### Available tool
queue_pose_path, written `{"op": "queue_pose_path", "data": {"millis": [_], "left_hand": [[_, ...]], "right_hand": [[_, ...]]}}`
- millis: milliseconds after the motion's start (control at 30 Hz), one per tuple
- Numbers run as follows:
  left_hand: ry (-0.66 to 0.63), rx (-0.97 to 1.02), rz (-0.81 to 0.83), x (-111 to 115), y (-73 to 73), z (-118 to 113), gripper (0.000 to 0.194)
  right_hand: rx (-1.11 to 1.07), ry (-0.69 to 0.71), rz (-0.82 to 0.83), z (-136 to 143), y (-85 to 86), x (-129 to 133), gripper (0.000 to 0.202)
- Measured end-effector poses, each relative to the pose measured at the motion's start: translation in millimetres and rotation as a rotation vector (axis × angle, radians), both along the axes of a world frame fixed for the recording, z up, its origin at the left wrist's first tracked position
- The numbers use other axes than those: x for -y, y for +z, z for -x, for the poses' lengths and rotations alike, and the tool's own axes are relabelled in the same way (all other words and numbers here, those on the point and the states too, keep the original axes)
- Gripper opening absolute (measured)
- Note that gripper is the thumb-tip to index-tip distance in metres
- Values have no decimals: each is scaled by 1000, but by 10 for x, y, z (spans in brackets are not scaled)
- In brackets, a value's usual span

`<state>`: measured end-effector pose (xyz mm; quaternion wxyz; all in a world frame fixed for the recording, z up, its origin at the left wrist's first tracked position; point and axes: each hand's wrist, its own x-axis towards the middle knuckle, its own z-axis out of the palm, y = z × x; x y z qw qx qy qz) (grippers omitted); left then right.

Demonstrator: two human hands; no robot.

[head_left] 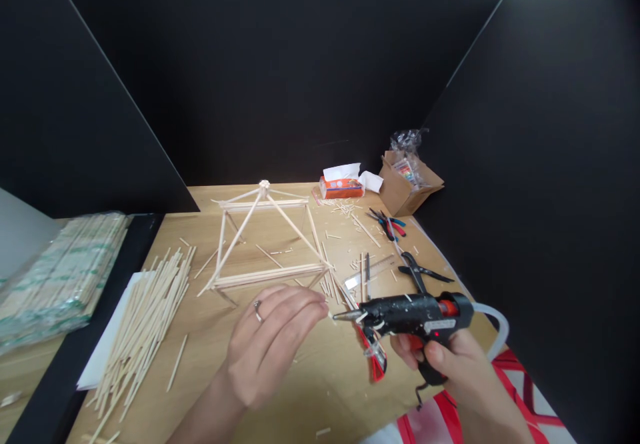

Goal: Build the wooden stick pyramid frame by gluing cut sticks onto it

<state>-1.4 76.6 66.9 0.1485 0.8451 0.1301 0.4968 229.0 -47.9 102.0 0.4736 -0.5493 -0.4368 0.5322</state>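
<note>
My right hand (445,357) is wrapped round the handle of a black glue gun (410,314), whose metal nozzle points left. Close to that nozzle, the fingertips of my left hand (277,337) are pinched together on a small piece of pale stick (329,312); most of it is hidden by the fingers. Beyond my left hand stands a frame of wooden sticks (273,274), with slanting sticks meeting in a knob at the top.
Loose sticks (150,324) lie on white paper at the left, beside bagged sticks (65,264). Pliers (387,224), black cutters (417,271), a clear ruler (377,271), tissues (343,184) and a cardboard box (400,191) lie to the right and back.
</note>
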Motion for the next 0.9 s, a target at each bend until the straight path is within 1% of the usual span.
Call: {"op": "queue_pose_path", "data": {"millis": [233,367,500,633,700,900], "left_hand": [[13,38,29,30,46,-28,30],[-18,36,34,30,63,-20,30],[-46,6,30,22,68,-5,30],[-26,17,31,18,53,-13,29],[-17,16,29,18,41,-20,28],[-1,33,30,1,20,-36,28]], "right_hand": [[6,28,13,-45,-80,-7,50],[-13,25,22,-54,-86,2,50],[-26,19,18,-34,-40,-17,47],[-20,1,20,-1,39,-25,46],[-15,-5,19,-2,47,-9,45],[-39,-30,10,-65,-65,59,41]]}}
